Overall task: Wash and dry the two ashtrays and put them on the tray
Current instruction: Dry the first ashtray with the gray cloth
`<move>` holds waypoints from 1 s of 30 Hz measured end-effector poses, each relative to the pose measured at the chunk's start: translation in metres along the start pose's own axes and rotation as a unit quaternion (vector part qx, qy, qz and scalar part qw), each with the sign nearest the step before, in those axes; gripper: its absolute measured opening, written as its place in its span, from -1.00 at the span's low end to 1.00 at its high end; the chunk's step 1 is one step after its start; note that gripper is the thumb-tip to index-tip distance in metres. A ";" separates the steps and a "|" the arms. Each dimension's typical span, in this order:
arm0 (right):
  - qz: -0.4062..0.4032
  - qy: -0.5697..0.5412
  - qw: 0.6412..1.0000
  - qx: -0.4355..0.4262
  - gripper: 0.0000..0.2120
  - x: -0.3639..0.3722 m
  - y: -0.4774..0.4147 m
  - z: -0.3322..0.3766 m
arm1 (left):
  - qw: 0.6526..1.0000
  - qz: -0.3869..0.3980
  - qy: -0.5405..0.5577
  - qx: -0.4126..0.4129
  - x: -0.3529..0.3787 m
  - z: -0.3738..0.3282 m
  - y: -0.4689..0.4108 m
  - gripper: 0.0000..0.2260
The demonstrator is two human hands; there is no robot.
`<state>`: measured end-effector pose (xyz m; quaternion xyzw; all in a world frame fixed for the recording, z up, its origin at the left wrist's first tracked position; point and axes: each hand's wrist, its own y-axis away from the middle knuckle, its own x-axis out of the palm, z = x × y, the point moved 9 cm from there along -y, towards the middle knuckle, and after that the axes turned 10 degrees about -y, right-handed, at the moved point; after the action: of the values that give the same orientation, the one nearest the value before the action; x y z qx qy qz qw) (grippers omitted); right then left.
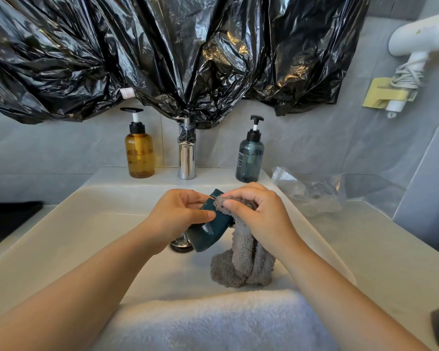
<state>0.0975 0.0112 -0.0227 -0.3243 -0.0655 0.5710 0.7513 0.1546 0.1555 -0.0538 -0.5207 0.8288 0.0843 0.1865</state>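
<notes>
Over the white ceramic sink (pixel 91 224) my left hand (pixel 180 214) gripped the dark teal glazed ashtray (pixel 208 234), tilted on edge with its long axis running up and away from me; my right hand (pixel 259 214), fingers (pixel 232 204) pinching the grey fluffy cloth (pixel 241 264), pressed on its upper right rim

Dark teal glossy ceramic ashtray (pixel 208 229), tilted on edge above the white basin (pixel 86 219), grey fluffy cloth (pixel 241 259) pressed against its upper rim, cloth's tail hanging into the basin
</notes>
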 end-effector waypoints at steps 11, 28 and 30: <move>-0.043 0.041 0.998 0.028 -0.92 -0.006 -0.005 -0.010 | 0.999 0.007 -0.041 -0.013 0.006 0.000 0.002 -0.88; -0.044 -0.048 0.994 0.082 -0.90 -0.022 -0.002 -0.028 | 0.999 0.030 0.028 0.019 0.007 -0.005 0.005 -0.85; -0.022 -0.044 0.997 0.061 -0.90 -0.015 -0.001 -0.019 | 0.999 0.038 0.025 0.014 0.010 -0.003 0.005 -0.85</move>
<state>0.1023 -0.0107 -0.0329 -0.2505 -0.0705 0.5708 0.7787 0.1460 0.1486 -0.0550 -0.4884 0.8534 0.0662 0.1694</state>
